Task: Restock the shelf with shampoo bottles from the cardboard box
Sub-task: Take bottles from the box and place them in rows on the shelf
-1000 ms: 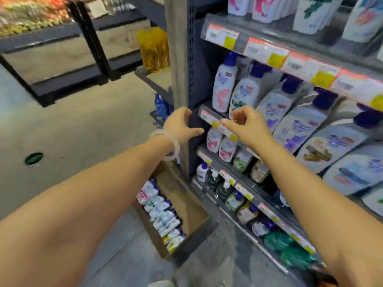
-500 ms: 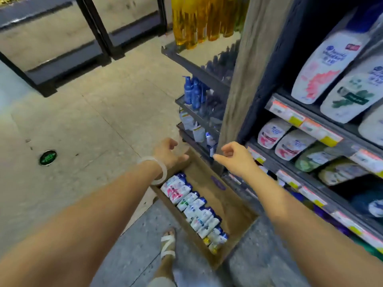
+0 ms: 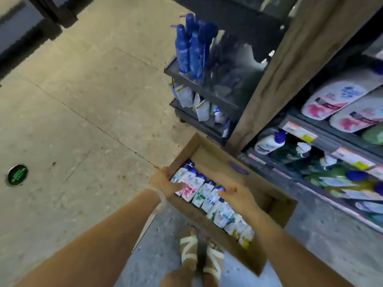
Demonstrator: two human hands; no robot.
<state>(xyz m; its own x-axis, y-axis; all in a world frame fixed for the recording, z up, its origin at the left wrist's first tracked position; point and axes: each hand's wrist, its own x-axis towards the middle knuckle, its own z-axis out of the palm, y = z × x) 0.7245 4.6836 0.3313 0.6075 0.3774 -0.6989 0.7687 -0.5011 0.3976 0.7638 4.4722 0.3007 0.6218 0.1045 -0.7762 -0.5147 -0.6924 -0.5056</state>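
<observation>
Both hands, the left hand (image 3: 165,182) and right hand (image 3: 235,195), reach open and empty into the cardboard box (image 3: 267,195) to lift shampoo bottles (image 3: 204,192) for the shelf (image 3: 323,139) alongside.

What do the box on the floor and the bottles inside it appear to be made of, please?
The cardboard box looks like plain matte brown cardboard with folded flaps. The shampoo bottles seem to be glossy white plastic with blue caps, judging by their sheen, though blur leaves this uncertain.
</observation>
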